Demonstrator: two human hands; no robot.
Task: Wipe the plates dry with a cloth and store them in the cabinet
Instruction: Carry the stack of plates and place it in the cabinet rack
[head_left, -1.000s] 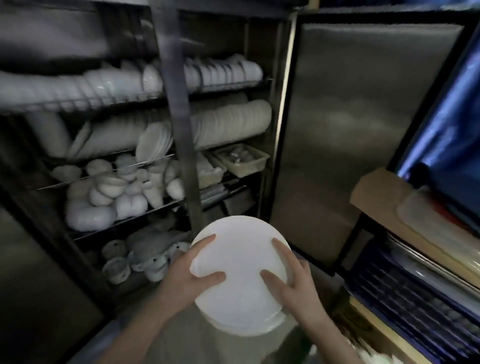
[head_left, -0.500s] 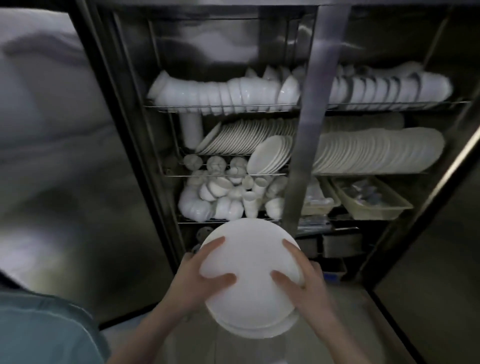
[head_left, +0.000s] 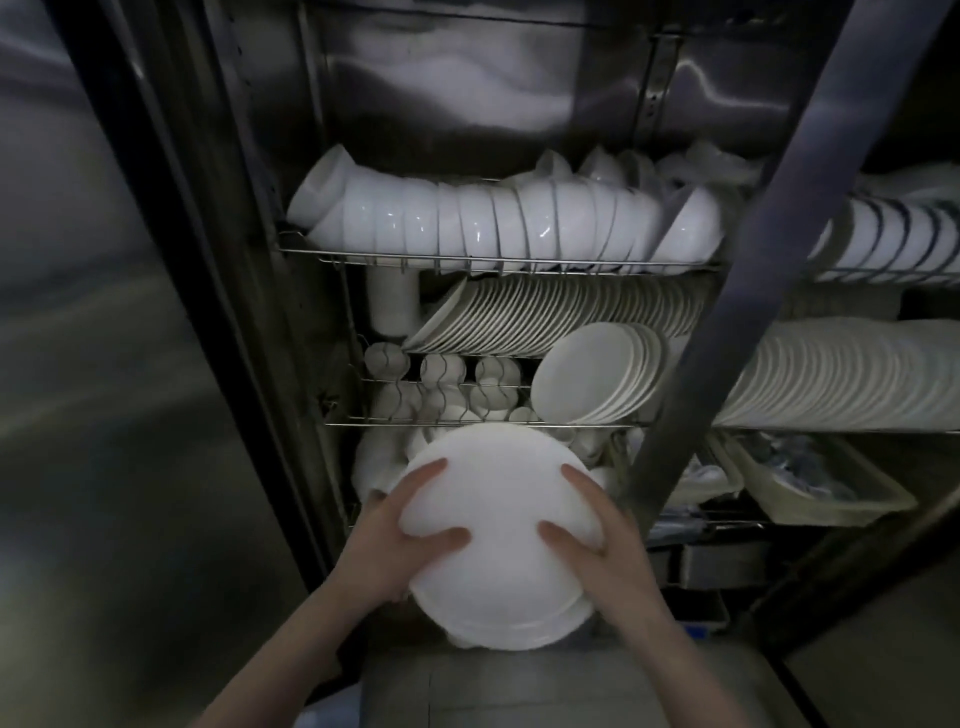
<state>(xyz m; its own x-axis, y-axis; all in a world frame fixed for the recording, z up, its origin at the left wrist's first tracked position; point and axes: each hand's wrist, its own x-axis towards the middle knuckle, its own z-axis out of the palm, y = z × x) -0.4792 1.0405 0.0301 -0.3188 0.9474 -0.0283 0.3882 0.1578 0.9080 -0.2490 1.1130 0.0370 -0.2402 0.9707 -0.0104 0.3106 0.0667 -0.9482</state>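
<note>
**Plate stack held at the open cabinet**

A stainless steel cabinet (head_left: 426, 78) is seen open, directly behind and above the stack of plates (head_left: 498, 540). A broad steel panel (head_left: 93, 364) is located left of the stack. A slanted grey post (head_left: 753, 249) runs upward to the right of the stack.

Well above the stack, a row of white bowls (head_left: 488, 223) is nested on its side on the top wire shelf. Right of the stack, beyond the post, a long row of plates (head_left: 831, 379) is stored on edge. Just above the stack, a second row of plates (head_left: 550, 317) is racked on edge, with a few leaning plates (head_left: 587, 374) in front of it. A pale tray (head_left: 821, 493) is positioned right of the stack, at the same height.

The stack is held level in front of the lower shelf. It is gripped at its left rim by the left hand (head_left: 389, 551) and at its right rim by the right hand (head_left: 613, 556), with both thumbs laid on the top plate. The hands are apart, each clamped on the stack.

Small white cups (head_left: 441, 369) are stored just above the stack.
</note>
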